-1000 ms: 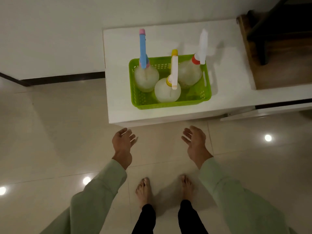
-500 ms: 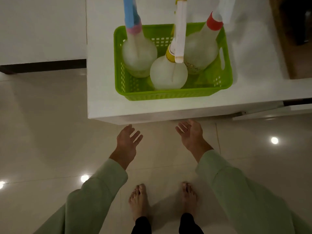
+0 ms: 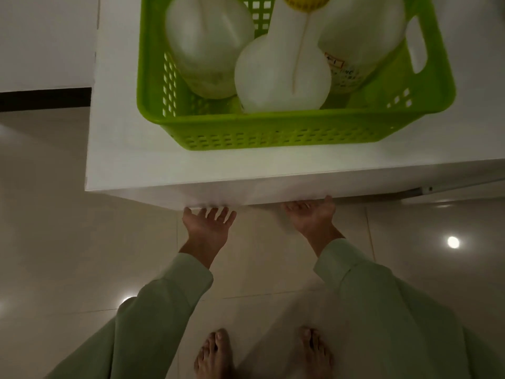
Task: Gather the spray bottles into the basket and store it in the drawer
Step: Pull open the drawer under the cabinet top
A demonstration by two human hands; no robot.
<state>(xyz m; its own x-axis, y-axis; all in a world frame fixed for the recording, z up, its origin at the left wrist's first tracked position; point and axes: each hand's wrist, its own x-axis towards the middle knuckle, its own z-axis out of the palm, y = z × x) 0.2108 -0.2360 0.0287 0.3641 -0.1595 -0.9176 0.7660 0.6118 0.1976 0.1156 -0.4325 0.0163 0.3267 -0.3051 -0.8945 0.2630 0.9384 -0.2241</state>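
Now 3 spray bottles (image 3: 281, 75) upright in green basket (image 3: 273, 132).

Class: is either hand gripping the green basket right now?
No. The left hand and right hand reach under the cabinet's front edge, below the green basket.

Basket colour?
Lime green basket, perforated walls; seen best in the head view.

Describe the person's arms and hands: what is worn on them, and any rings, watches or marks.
Both arms are covered to the wrist by loose, pale green long sleeves with plain cuffs, the left sleeve and the right sleeve alike. The left hand and right hand are bare: no gloves, and no rings, watch or marks show in this dim view.
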